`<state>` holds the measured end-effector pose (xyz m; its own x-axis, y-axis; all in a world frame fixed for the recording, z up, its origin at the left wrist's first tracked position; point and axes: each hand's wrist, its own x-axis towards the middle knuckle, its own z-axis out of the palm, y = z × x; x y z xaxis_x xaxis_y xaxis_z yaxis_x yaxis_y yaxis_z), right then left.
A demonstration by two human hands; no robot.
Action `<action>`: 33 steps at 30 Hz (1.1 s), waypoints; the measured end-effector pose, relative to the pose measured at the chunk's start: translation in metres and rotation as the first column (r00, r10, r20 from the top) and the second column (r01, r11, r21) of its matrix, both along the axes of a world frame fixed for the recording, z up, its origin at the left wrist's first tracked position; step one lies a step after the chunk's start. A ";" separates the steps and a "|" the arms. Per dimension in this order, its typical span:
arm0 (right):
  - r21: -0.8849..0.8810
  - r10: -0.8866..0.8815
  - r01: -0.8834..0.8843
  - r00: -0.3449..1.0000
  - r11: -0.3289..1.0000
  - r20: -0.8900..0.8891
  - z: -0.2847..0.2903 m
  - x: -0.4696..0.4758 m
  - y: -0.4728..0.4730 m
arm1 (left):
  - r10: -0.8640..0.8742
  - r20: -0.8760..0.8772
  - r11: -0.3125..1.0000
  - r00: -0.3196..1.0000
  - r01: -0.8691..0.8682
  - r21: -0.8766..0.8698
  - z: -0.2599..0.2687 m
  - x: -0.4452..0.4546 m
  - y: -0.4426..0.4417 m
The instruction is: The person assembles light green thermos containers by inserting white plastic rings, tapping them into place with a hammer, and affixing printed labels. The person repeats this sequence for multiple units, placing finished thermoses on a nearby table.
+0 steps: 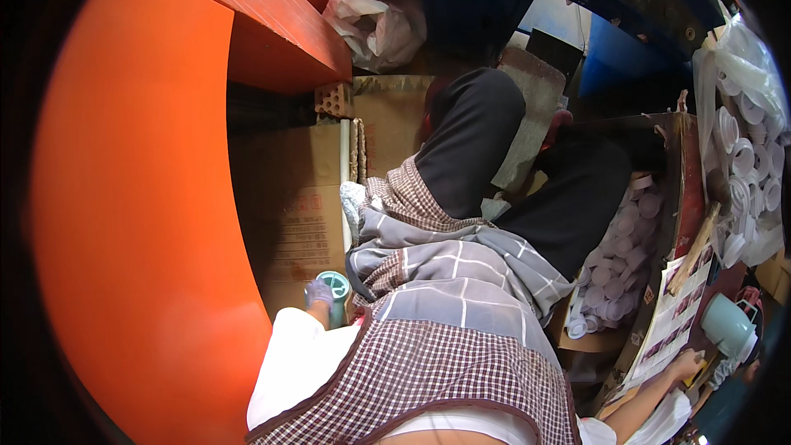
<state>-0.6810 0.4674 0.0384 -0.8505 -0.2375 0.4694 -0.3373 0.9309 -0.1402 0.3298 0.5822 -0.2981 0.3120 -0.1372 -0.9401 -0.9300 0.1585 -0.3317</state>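
Observation:
Low on my left side, my left hand [319, 295], in a thin bluish-grey glove, grips a teal plastic cup-shaped vessel [337, 315]. Its round top faces up and shows inner ribs. My bare right hand [686, 364] reaches out to the far right, its fingers closed around a small yellow object [700, 374] that is partly hidden; I cannot tell what it is. Just beyond that hand lies a teal jug [729, 326] with a handle and a white rim, tilted on its side. A printed sheet with pictures [670, 315] lies beside my right forearm.
White plastic caps fill a cardboard box [593, 341] by my right leg, and more fill a clear bag [754, 167]. A wooden-handled tool [695, 253] lies at the table edge. A large orange panel [136, 198] borders my left, beside a cardboard box [290, 191].

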 end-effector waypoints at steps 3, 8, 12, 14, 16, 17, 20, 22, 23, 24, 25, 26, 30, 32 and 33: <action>-0.625 0.394 -0.127 0.866 0.770 0.309 0.019 0.018 -0.046 | 0.350 0.032 0.749 0.936 -0.259 -0.609 0.002 0.001 -0.052; -0.853 0.781 -0.134 0.491 0.505 0.386 0.021 0.149 -0.140 | 0.131 -0.196 -0.213 0.972 -0.166 -0.963 0.081 -0.014 -0.264; -0.837 0.866 -0.223 0.139 0.500 0.480 0.006 0.289 -0.196 | -0.423 -0.129 -0.577 0.897 -0.376 -0.725 0.234 -0.065 -0.397; -0.850 0.894 -0.303 0.016 0.431 0.447 0.002 0.342 -0.213 | -0.646 -0.325 -0.322 0.691 -0.632 -0.705 0.314 -0.100 -0.435; -0.761 0.907 -0.562 -0.046 0.323 0.419 0.010 0.372 -0.223 | -0.812 -0.549 0.129 0.200 -0.855 -0.503 0.373 -0.141 -0.465; -0.657 0.909 -0.725 -0.107 0.206 0.403 0.016 0.380 -0.225 | -0.746 -0.665 0.348 -0.002 -0.853 -0.388 0.393 -0.163 -0.477; -0.794 0.822 -0.488 -0.234 0.363 0.519 0.024 0.394 -0.230 | -0.641 -0.726 0.624 -0.249 -0.720 -0.304 0.414 -0.243 -0.486; -0.862 0.804 -0.229 -0.313 0.453 0.506 0.018 0.404 -0.231 | -0.853 -0.515 0.419 -0.088 -0.704 -0.574 0.418 -0.293 -0.468; -0.885 0.815 -0.072 -0.362 0.459 0.452 0.011 0.412 -0.232 | -0.941 -0.339 0.248 -0.005 -0.695 -0.675 0.420 -0.312 -0.456; -0.857 0.785 0.007 -0.406 0.515 0.468 0.001 0.422 -0.232 | -0.949 -0.312 0.225 0.049 -0.587 -0.777 0.419 -0.333 -0.440; -0.862 0.786 0.125 -0.489 0.491 0.377 -0.012 0.434 -0.232 | -0.968 -0.240 0.168 0.071 -0.528 -0.833 0.420 -0.345 -0.429; -0.862 0.780 0.033 -0.444 0.506 0.441 -0.025 0.447 -0.233 | -0.925 -0.380 0.363 -0.021 -0.351 -0.863 0.423 -0.349 -0.430; -0.791 0.766 0.189 -0.455 0.582 0.455 -0.056 0.470 -0.227 | -0.797 -0.551 0.604 -0.248 -0.302 -0.737 0.414 -0.338 -0.465; -0.859 0.805 0.163 -0.466 0.486 0.367 -0.060 0.467 -0.223 | -0.675 -0.602 0.693 -0.426 -0.084 -0.716 0.393 -0.334 -0.492; -0.877 0.800 0.136 -0.493 0.460 0.343 -0.061 0.463 -0.221 | -0.573 -0.675 0.758 -0.465 0.012 -0.652 0.381 -0.338 -0.501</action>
